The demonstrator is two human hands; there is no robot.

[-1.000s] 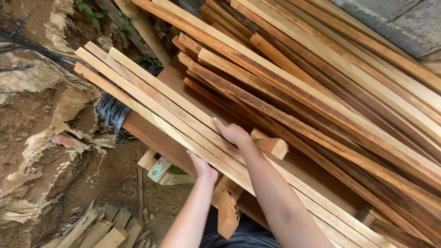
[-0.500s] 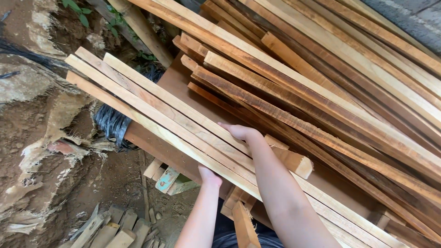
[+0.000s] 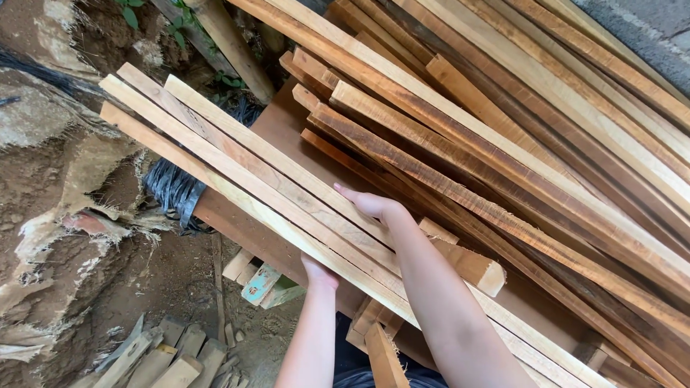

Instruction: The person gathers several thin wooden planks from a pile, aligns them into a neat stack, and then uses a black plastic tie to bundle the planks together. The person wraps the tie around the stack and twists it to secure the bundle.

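Note:
Three long pale wooden slats (image 3: 244,169) lie side by side, running from upper left to lower right. My left hand (image 3: 318,271) grips them from underneath at their near edge, fingers hidden below the wood. My right hand (image 3: 371,204) rests on top of the slats, palm down, at their far edge. The slats sit over a brown board (image 3: 287,129), beside a big pile of reddish and pale slats (image 3: 517,136).
A short wood block (image 3: 471,262) lies by my right forearm. Black bundled cable (image 3: 172,190) sits under the slats' left part. Small offcuts (image 3: 172,356) lie on the dirt ground (image 3: 65,187) at lower left. A grey wall (image 3: 647,25) is at top right.
The three slats have shifted a little up and left with both hands on them; the view has tilted, so the offcuts below show more.

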